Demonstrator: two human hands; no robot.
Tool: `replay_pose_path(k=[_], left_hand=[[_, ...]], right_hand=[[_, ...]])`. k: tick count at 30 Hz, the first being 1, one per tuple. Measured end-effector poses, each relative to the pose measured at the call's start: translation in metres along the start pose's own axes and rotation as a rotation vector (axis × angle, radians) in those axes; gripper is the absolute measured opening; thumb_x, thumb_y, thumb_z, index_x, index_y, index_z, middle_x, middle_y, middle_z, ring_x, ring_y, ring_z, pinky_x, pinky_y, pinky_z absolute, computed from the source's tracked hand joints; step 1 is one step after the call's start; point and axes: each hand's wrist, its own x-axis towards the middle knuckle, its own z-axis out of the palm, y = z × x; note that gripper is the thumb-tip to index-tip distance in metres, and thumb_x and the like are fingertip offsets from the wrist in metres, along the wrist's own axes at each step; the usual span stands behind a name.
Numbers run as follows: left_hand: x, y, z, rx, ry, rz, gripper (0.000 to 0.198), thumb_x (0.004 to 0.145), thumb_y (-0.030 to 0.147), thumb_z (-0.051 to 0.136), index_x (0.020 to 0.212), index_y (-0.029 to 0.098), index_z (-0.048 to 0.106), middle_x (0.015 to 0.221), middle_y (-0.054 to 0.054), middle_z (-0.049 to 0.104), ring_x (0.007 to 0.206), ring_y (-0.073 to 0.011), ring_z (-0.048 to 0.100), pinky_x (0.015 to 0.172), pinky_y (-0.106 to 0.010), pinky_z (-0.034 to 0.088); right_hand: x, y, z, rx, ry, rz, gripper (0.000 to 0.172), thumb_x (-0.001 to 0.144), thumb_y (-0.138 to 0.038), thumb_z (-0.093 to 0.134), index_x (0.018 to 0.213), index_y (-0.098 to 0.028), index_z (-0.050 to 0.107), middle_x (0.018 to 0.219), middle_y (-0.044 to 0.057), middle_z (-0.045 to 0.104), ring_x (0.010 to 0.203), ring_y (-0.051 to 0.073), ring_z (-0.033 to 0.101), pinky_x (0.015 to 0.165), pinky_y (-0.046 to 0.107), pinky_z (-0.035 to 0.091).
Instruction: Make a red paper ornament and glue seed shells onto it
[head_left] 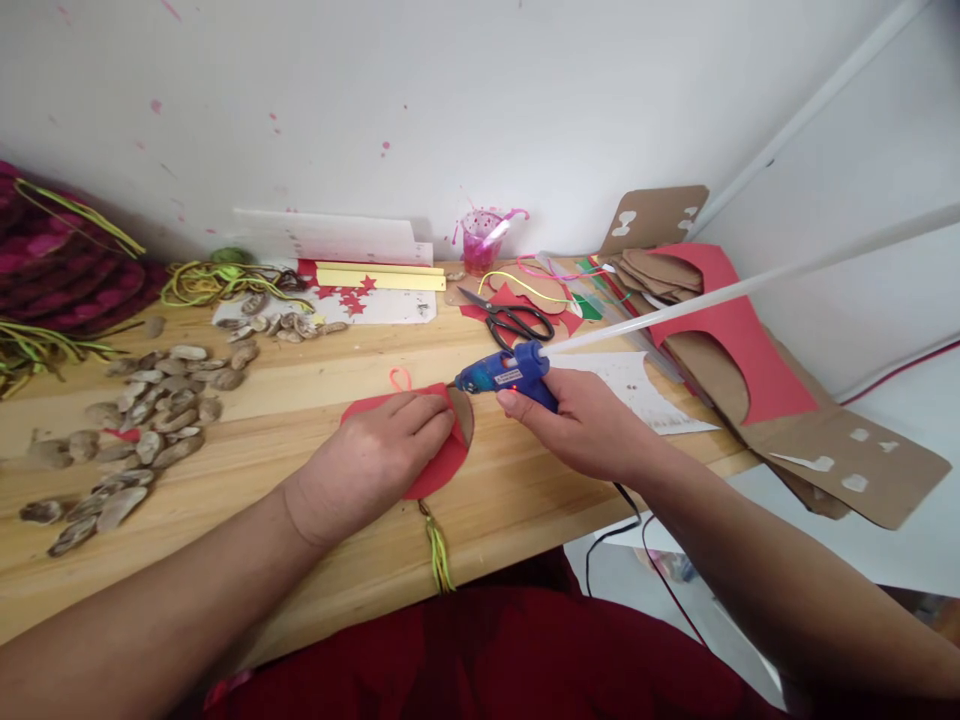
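My right hand (592,425) grips a blue glue gun (504,372) with a long white glue stick (735,290) coming out of its back. Its nozzle points left at the edge of a red paper circle (435,475) lying on the wooden table (315,380). My left hand (375,455) rests on that circle, fingers bent and pressing or lifting its red top layer off a brown cardboard disc (465,415) underneath. An orange loop (400,378) sticks out at the circle's top, and a yellow-green tassel (439,555) hangs from its bottom over the table's front edge.
Several flat grey-brown seeds or shells (142,420) cover the left of the table. Black scissors (514,320), red star cut-outs (349,298), a yellow strip (379,278) and a pink cup (480,240) lie at the back. Red and brown cardboard sheets (735,350) are stacked at the right.
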Motion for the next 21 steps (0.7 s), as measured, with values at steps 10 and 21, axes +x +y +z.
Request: replay_pose_path(k=[10,21], left_hand=[[0.0000,-0.0004,0.0004,-0.011,0.018,0.004,0.024,0.100,0.006,0.044,0.112,0.009,0.064,0.114,-0.013,0.073,0.100,-0.0219,0.071,0.089,-0.032,0.057],[-0.0006,-0.0005,0.0007,-0.024,-0.004,-0.012,0.024,0.101,0.007,0.042,0.112,0.013,0.063,0.114,-0.010,0.073,0.100,-0.0204,0.071,0.089,-0.031,0.058]], right_hand=[[-0.0001,-0.0022,-0.0025,-0.049,0.005,-0.025,0.042,0.097,-0.056,0.049,0.073,-0.021,0.051,0.071,0.003,0.061,0.066,0.017,0.049,0.061,0.029,0.033],[0.0001,-0.0056,-0.0056,-0.095,-0.009,-0.015,0.043,0.098,-0.056,0.048,0.072,-0.021,0.050,0.072,0.004,0.062,0.065,0.017,0.049,0.061,0.029,0.032]])
